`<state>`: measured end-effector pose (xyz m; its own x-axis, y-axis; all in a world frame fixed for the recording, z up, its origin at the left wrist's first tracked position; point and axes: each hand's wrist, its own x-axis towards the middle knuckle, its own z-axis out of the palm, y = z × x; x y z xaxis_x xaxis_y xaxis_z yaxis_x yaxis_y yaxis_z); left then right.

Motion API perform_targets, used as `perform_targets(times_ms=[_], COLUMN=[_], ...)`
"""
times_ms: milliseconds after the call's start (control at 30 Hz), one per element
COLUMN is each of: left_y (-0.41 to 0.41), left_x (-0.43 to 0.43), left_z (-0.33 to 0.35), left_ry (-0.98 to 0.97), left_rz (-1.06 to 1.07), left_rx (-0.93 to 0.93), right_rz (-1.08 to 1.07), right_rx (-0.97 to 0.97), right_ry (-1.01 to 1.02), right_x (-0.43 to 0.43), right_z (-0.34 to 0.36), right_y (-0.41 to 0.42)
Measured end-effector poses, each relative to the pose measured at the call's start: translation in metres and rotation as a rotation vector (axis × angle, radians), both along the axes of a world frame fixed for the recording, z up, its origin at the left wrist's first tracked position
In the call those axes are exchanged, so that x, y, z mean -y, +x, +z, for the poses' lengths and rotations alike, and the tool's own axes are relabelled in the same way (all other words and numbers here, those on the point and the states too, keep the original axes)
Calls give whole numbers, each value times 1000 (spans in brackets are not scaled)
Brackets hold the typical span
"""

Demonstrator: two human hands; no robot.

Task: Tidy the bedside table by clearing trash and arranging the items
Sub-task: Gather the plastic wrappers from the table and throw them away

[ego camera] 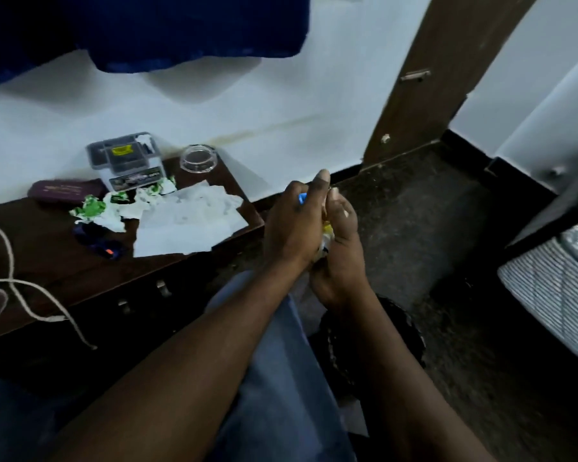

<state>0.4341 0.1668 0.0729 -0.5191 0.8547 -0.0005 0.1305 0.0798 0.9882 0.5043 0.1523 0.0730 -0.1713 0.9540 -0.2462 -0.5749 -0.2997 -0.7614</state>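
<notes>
I see table [57,261] back crowded: box [127,158], glass dish [197,158], wrappers [97,210], paper sheets [187,225]. Cord [20,291] loops left; bare wood between.

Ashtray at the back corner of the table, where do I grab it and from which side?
Take the ashtray by its rim from above, thumb and fingers on opposite sides. It is round, low and upright, with the wall close behind, so come from the front. Free a hand first: the left hand and right hand both hold trash.

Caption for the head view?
Left hand and right hand clasp crumpled trash beside the bedside table, where paper scraps and a glass dish lie.
</notes>
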Motion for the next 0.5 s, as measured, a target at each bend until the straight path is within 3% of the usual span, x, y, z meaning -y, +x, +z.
perform_targets(times_ms=[167,300,500], left_y=[58,92,127], left_x=[-11,-12,6], left_z=[-26,-62,-124], left_ry=[31,-209,-454], left_rz=[-152,-253,-390], left_rx=[351,596,696], right_rz=[-136,-173,-224], right_rx=[190,292,490], right_ry=[22,-40,-113], right_x=[-5,-2,17], right_z=[-18,-60,-130], right_y=[60,104,156])
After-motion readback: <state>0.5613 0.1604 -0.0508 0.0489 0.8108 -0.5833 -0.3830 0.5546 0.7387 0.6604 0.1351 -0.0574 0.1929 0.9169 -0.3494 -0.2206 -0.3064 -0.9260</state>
